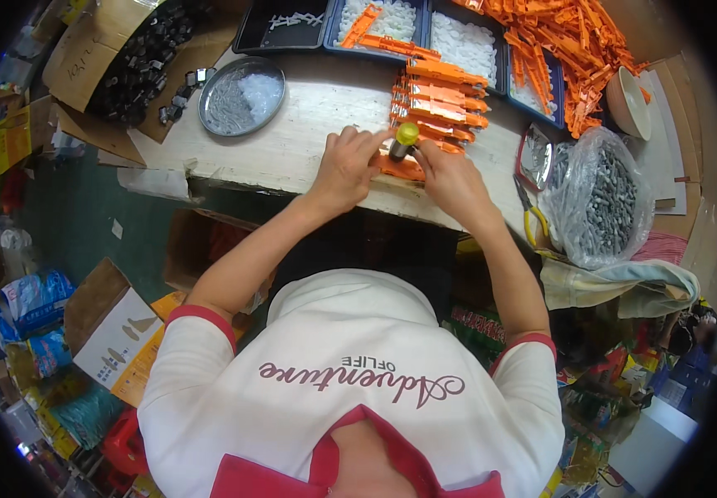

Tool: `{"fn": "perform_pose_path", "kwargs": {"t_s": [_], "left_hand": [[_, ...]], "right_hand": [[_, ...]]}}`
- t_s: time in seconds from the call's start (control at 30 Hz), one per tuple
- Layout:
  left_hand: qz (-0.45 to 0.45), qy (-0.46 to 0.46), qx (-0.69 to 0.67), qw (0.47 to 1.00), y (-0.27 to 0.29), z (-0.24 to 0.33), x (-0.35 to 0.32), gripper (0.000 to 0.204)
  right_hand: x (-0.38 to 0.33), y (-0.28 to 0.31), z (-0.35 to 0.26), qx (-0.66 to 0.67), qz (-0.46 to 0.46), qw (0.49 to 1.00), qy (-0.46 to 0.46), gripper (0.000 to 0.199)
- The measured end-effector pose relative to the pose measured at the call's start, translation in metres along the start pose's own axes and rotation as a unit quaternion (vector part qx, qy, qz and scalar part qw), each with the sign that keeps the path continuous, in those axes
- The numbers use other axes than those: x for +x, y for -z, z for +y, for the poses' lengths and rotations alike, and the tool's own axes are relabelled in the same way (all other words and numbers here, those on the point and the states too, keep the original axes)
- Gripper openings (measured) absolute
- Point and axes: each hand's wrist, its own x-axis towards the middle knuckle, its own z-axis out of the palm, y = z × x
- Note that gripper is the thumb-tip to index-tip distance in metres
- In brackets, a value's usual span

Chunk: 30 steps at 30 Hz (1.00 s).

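My left hand (347, 163) and my right hand (450, 178) meet at the front edge of a pale wooden table (309, 124). Between them stands a small tool with a yellow-green cap (405, 138), a screwdriver handle by its look, with the fingers of both hands around it. Its tip presses on a flat orange plastic part (400, 168) lying on the table under my hands. Just behind it sits a stack of the same orange parts (440, 101).
A round metal dish (241, 96) of small screws sits to the left. Trays of white and orange pieces (458, 37) line the back. A clear bag of grey parts (599, 199) and yellow-handled pliers (531, 217) lie at right. Cardboard boxes (114, 328) stand on the floor.
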Motion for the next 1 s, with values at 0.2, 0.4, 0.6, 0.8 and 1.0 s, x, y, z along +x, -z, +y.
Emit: {"fn": "perform_pose_path", "kwargs": {"t_s": [0.2, 0.4, 0.6, 0.8, 1.0], "left_hand": [[0.174, -0.086, 0.123, 0.973, -0.028, 0.002, -0.031, 0.033], [0.102, -0.112, 0.116, 0.982, -0.054, 0.025, -0.046, 0.030], [0.098, -0.115, 0.124, 0.981, -0.056, 0.020, -0.050, 0.026], [0.092, -0.121, 0.109, 0.982, -0.049, 0.019, -0.047, 0.023], [0.101, -0.100, 0.086, 0.986, -0.029, 0.008, -0.017, 0.023]], "right_hand": [[0.015, 0.025, -0.010, 0.038, 0.033, 0.999, -0.005, 0.018], [0.014, -0.012, -0.007, 0.049, 0.052, 0.995, 0.064, 0.015], [0.014, -0.001, -0.023, 0.090, 0.065, 0.993, 0.040, 0.016], [0.010, -0.008, -0.002, 0.037, 0.051, 0.998, 0.032, 0.015], [-0.039, 0.008, 0.041, 0.001, 0.199, 0.974, -0.107, 0.015]]}}
